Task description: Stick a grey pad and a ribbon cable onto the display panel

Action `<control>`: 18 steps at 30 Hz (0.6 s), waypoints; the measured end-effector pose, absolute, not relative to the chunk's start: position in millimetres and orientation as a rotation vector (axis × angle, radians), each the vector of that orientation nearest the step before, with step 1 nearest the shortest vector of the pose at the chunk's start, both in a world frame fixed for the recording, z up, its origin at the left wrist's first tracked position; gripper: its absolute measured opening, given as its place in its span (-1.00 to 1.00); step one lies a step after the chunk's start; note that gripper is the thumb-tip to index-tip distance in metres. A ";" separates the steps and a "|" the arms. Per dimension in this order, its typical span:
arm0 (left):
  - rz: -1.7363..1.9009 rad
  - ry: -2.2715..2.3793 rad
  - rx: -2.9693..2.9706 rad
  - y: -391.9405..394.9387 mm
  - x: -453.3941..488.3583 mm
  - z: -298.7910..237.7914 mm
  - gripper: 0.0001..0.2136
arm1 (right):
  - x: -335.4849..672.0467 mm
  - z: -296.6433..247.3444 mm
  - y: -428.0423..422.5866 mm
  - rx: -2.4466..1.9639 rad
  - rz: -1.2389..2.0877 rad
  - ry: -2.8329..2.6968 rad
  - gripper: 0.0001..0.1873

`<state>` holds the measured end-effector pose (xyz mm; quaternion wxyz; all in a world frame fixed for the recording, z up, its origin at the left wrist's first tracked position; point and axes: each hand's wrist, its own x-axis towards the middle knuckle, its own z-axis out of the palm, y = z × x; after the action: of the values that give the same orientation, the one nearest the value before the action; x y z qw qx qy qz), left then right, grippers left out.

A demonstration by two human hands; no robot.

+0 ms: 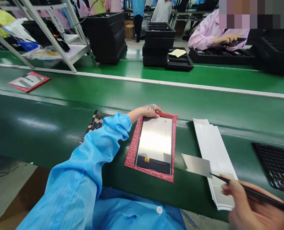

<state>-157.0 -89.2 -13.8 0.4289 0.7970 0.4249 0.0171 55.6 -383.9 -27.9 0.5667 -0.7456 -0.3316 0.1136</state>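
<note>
A display panel (155, 137) with a silvery back and a dark lower strip lies on a pink-red bubble-wrap bag (132, 156). My left hand (151, 111) grips the far edge of the bag, its thumb at the panel's top edge and its other fingers partly hidden. Black tweezers (248, 188) are pinched in my right hand (249, 204). Their tip meets the edge of a thin grey rectangular film (197, 165), which appears raised beside a stack of white strips (212, 143).
Right of the strips is a black gridded tray (276, 166). Dark patterned pieces (96, 123) lie beyond my left sleeve. Another panel on a red bag (29, 81) rests farther left on the green belt. Across it stand black tray stacks (106, 38) and a person in pink (204, 30).
</note>
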 end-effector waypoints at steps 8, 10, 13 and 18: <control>0.605 1.122 1.701 -224.6 -199.4 -34.3 -0.80 | 7.3 -46.9 -367.4 -1.644 0.478 -0.814 -0.76; 0.554 1.122 1.412 -258.8 -207.7 -44.2 -0.75 | 3.4 -49.9 -369.3 -1.595 0.510 -0.814 -0.80; 0.482 1.111 1.086 -285.6 -207.1 -54.8 -0.66 | -2.3 -50.4 -370.8 -1.534 0.526 -0.848 -0.84; 0.494 1.070 0.905 -289.5 -198.6 -55.7 -0.57 | -12.3 -46.9 -371.0 -1.466 0.536 -0.897 -0.85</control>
<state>-198.6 -289.5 -55.7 0.7365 0.4121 0.4871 0.2248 -12.3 -371.0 -46.9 0.6214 -0.6380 -0.3903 0.2334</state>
